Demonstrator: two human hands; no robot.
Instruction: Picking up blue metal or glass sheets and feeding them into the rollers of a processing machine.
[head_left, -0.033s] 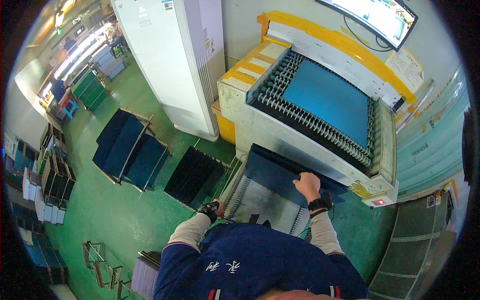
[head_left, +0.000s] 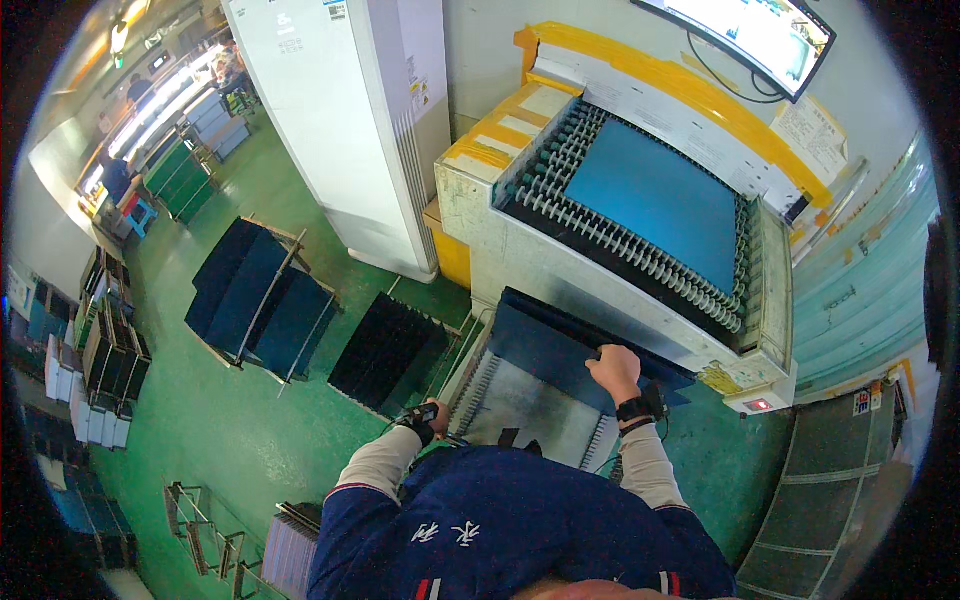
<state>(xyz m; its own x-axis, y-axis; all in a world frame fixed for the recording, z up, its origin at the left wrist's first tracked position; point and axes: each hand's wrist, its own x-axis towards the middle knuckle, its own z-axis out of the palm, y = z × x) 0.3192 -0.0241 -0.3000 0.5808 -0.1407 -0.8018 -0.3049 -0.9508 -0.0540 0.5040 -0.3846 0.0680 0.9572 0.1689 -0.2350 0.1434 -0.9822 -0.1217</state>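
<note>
In front of me stands a slotted rack (head_left: 475, 388) with toothed sides and a pale metal base. Several dark blue panels (head_left: 545, 352) stand on edge at its far end, close together. My right hand (head_left: 615, 372), a black band at its wrist, is closed at the upper edge of the nearest panel; the fingertips are partly hidden. By the rack's left side is my left hand (head_left: 437, 416), its fingers curled; what they hold is hidden. Beyond the rack, a blue panel (head_left: 660, 195) lies flat on the rollers of a conveyor machine (head_left: 600, 285).
Left of the rack, another rack of dark panels (head_left: 385, 355) stands on the green floor, with a larger one (head_left: 260, 295) farther left. A tall white cabinet unit (head_left: 340, 130) rises behind them. Grey shelving (head_left: 825, 490) is at the right, a lit screen (head_left: 750, 35) above the machine.
</note>
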